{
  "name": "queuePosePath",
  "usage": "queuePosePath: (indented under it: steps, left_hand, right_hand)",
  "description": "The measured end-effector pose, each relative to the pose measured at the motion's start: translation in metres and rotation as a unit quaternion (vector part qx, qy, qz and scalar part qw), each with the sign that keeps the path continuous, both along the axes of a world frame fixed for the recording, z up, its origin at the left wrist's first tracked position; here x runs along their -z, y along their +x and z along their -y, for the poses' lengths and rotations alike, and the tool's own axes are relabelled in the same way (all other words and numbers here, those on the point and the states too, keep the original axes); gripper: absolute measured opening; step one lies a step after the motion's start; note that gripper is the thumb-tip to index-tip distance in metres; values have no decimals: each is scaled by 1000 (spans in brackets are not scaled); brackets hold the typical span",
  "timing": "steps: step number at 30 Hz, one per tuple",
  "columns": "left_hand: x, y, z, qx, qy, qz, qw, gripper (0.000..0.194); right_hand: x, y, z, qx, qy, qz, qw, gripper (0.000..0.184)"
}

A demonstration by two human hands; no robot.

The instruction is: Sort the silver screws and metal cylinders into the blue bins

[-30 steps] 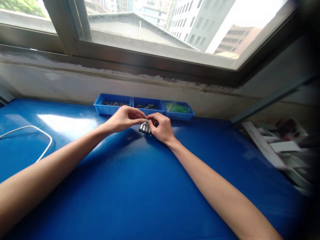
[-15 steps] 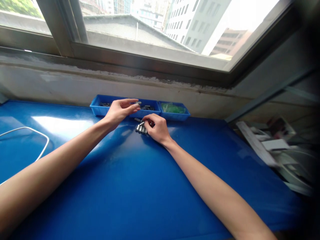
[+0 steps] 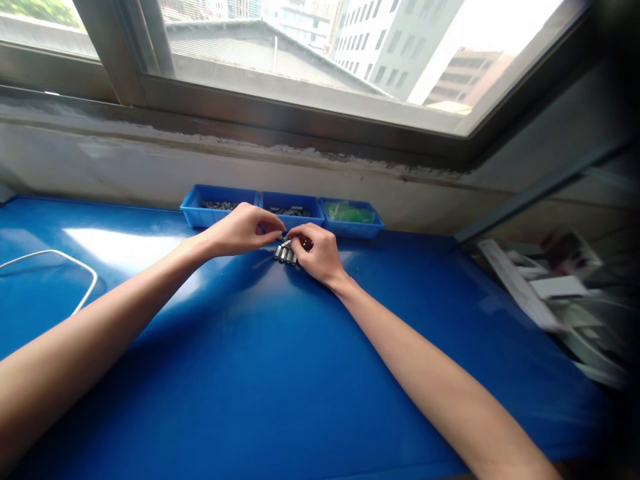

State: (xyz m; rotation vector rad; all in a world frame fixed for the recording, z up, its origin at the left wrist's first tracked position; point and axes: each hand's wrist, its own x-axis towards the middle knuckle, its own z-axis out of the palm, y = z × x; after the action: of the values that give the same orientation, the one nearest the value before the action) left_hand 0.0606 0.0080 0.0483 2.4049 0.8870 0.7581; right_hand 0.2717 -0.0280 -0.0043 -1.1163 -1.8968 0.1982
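Note:
My left hand [image 3: 250, 230] reaches over the table in front of the bins, thumb and fingertips pinched together; whatever lies between them is too small to make out. Close on its right, my right hand [image 3: 319, 253] is curled with thumb and forefinger together over a cluster of small silver-and-black cylindrical parts [image 3: 285, 255]. Its fingers partly cover the cluster, and what they grip is hidden. The fingertips of both hands almost meet just above these parts, which lie side by side on the blue tabletop [image 3: 260, 373].
Against the wall stand three blue bins: the left bin [image 3: 193, 215] and middle bin [image 3: 270, 197] hold small dark parts, the right bin [image 3: 357, 231] green bags. A white cable [image 3: 93, 283] lies at left. Blurred clutter [image 3: 560, 288] is at right, below a window frame [image 3: 310, 123].
My left hand has come down and right from over the bins, where it held a small pale piece, to the fingertips of my right hand. The right hand has hardly moved.

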Motion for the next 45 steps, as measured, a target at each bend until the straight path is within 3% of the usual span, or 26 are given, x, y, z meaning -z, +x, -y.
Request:
queuePosePath:
  steps: [3, 9, 20, 36, 45]
  left_hand:
    - [1, -4, 0, 59, 86, -90, 990, 28]
    - [4, -5, 2, 112, 96, -144, 979, 32]
    - [15, -4, 1, 36, 163, -207, 964, 32]
    - [8, 0, 7, -8, 100, -218, 971, 27]
    - [12, -2, 7, 22, 100, -160, 982, 40]
  right_hand:
    - [0, 0, 0, 1, -5, 2, 1000, 15]
    - [-1, 0, 1, 3, -7, 3, 1000, 14]
    - [-1, 0, 0, 5, -6, 5, 1000, 14]
    - [-2, 0, 1, 4, -12, 3, 1000, 14]
    - [-2, 1, 1, 7, -10, 8, 1000, 14]
